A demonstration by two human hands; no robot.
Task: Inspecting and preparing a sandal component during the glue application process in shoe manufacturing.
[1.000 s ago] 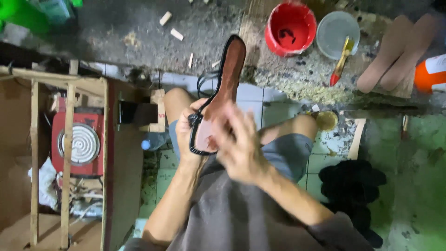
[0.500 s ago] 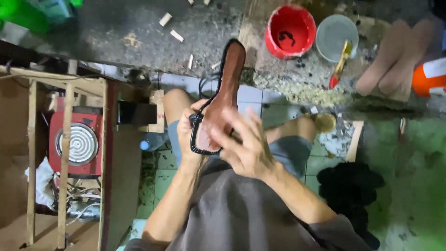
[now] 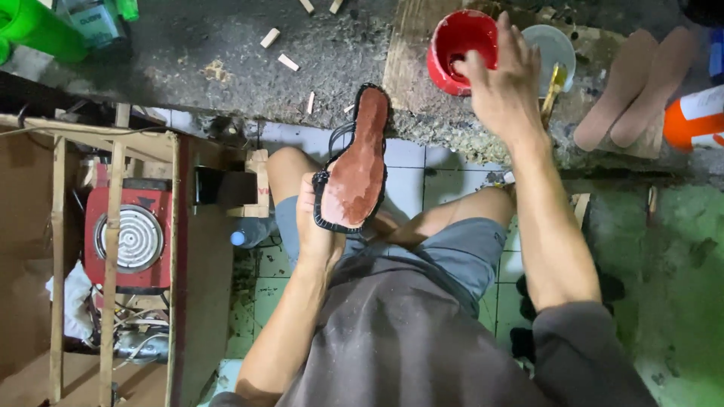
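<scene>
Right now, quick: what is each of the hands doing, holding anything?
Left hand: closed around the heel end of the brown sandal sole, holding it up.
Right hand: open, fingers spread at the rim of the red pot; holding nothing visible.

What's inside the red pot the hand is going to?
The red pot is red inside too, with a dark patch near the rim. The right hand rests over its edge, fingers at the opening, covering part of the inside. Whether anything fills it cannot be told.
</scene>
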